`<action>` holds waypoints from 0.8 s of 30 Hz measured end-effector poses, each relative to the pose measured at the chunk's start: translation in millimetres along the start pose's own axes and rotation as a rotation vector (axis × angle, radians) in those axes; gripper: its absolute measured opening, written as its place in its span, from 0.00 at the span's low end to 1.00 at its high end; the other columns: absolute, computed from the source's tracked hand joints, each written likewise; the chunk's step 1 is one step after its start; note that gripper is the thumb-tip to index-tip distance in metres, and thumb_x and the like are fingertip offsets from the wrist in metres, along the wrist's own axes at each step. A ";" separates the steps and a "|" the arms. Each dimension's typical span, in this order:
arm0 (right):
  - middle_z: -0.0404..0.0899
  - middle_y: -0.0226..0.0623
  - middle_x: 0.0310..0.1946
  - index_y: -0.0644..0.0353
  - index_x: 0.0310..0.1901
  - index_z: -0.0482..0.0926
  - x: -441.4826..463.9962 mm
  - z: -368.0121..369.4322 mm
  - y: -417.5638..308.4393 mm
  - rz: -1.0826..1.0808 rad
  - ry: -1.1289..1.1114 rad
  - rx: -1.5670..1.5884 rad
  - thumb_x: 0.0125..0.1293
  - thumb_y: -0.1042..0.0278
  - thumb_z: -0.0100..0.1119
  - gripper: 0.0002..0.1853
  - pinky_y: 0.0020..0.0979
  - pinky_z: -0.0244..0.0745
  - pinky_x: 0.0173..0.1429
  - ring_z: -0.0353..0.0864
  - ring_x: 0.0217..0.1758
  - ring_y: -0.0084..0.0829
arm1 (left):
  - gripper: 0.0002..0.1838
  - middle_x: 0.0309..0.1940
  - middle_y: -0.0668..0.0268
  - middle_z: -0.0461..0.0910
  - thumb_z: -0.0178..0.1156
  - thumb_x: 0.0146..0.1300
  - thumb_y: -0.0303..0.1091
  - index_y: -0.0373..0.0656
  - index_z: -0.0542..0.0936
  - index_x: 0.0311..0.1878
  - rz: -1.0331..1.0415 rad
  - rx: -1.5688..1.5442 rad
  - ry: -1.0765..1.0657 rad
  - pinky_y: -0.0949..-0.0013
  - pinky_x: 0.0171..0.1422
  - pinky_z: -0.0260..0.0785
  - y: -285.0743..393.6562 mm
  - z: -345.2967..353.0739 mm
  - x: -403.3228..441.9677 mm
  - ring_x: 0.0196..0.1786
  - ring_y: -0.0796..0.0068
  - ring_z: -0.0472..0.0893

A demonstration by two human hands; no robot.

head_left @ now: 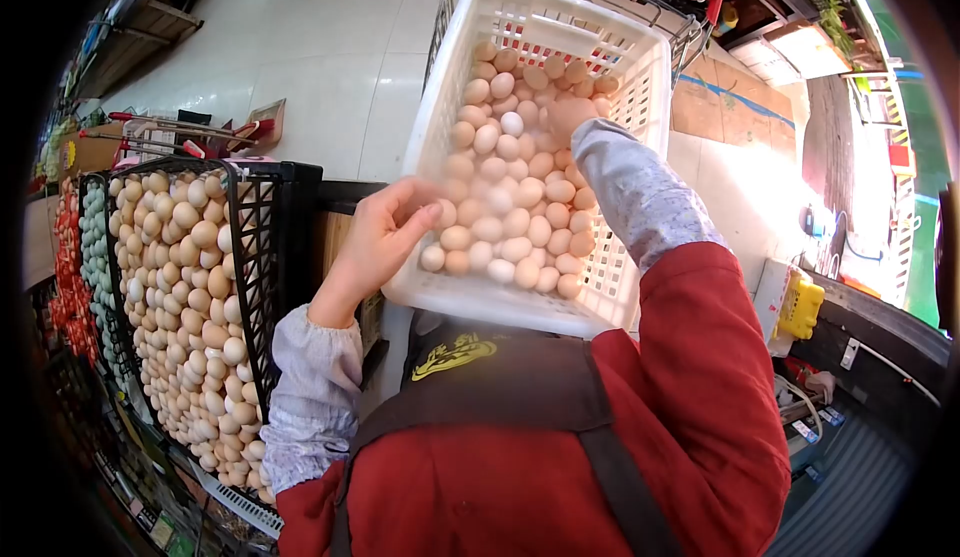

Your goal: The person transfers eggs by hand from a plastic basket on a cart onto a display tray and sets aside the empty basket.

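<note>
A white plastic basket (425, 122) full of light brown and pale eggs (515, 222) stands in front of me, tilted in view. My left hand (385, 237) is over its left rim, thumb and fingers apart, beside the nearest eggs. Motion blurs those fingertips, and I see no egg clearly gripped. Deeper in the basket, toward its far right side, my right hand (570, 117) reaches down among the eggs. It is smeared by motion and its fingers are hidden, so whether it holds an egg does not show.
To the left, a black crate (250, 267) is heaped with more eggs (190, 287). Behind the white basket is a wire shopping cart (690, 32) with a red handle part. Flattened cardboard (735, 102) lies on the tiled floor (330, 57). A yellow object (802, 305) stands at right.
</note>
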State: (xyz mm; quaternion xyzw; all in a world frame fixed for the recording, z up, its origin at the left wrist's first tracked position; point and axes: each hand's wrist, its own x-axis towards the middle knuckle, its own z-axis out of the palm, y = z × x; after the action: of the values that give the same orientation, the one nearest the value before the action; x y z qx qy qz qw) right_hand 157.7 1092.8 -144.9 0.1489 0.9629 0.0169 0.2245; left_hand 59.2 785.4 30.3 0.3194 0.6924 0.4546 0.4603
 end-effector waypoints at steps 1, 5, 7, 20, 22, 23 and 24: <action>0.78 0.46 0.43 0.58 0.44 0.78 -3.8 -9.6 -0.9 -0.067 -0.033 -0.104 0.61 0.63 0.47 0.14 0.35 0.78 0.40 0.81 0.42 0.42 | 0.14 0.39 0.66 0.77 0.54 0.65 0.30 0.36 0.73 0.52 -0.004 0.005 0.007 0.76 0.47 0.70 -1.7 -1.2 2.2 0.42 0.82 0.77; 0.78 0.39 0.39 0.62 0.42 0.76 -19.7 -35.1 -3.2 0.122 -0.124 0.774 0.58 0.55 0.54 0.18 0.31 0.78 0.38 0.81 0.37 0.33 | 0.18 0.45 0.64 0.74 0.53 0.66 0.30 0.38 0.69 0.58 -0.040 -0.139 0.039 0.75 0.48 0.71 7.0 11.6 10.3 0.43 0.80 0.77; 0.77 0.35 0.36 0.62 0.41 0.75 -40.0 -77.5 -9.9 -0.032 -0.337 1.224 0.57 0.51 0.58 0.21 0.27 0.76 0.35 0.80 0.32 0.27 | 0.23 0.50 0.62 0.71 0.53 0.65 0.29 0.40 0.65 0.63 -0.116 -0.303 0.067 0.76 0.47 0.71 7.9 22.0 16.8 0.43 0.79 0.77; 0.77 0.34 0.32 0.60 0.45 0.72 -121.0 -145.9 -69.2 -0.153 -0.508 1.652 0.64 0.49 0.53 0.21 0.21 0.74 0.28 0.79 0.28 0.22 | 0.29 0.44 0.67 0.74 0.65 0.54 0.23 0.40 0.68 0.61 0.162 -0.100 0.170 0.80 0.43 0.71 2.0 49.0 15.4 0.37 0.85 0.75; 0.78 0.34 0.32 0.61 0.45 0.72 -118.4 -153.5 -65.8 -0.093 -0.526 1.661 0.65 0.48 0.51 0.22 0.22 0.75 0.29 0.79 0.28 0.22 | 0.29 0.44 0.66 0.75 0.64 0.55 0.23 0.40 0.68 0.61 0.155 -0.274 0.171 0.79 0.44 0.72 2.7 47.0 8.8 0.38 0.84 0.76; 0.78 0.35 0.32 0.61 0.46 0.72 -115.1 -155.5 -62.1 -0.025 -0.538 1.676 0.66 0.46 0.50 0.23 0.22 0.75 0.29 0.79 0.28 0.23 | 0.28 0.44 0.66 0.75 0.63 0.56 0.23 0.40 0.68 0.61 0.149 -0.447 0.160 0.79 0.45 0.72 2.8 45.6 5.0 0.40 0.83 0.77; 0.78 0.36 0.33 0.62 0.45 0.73 -108.2 -151.0 -56.1 -0.075 -0.429 1.608 0.67 0.45 0.47 0.23 0.23 0.76 0.30 0.79 0.29 0.24 | 0.28 0.44 0.66 0.75 0.63 0.56 0.23 0.40 0.68 0.61 0.151 -0.449 0.178 0.79 0.45 0.72 2.6 43.6 -0.3 0.40 0.83 0.77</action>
State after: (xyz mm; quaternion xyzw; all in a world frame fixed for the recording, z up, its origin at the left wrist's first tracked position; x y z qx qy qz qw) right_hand 168.5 1012.6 31.5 0.2315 0.6219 -0.7123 0.2286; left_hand 99.9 800.8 25.7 0.2187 0.5861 0.6563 0.4219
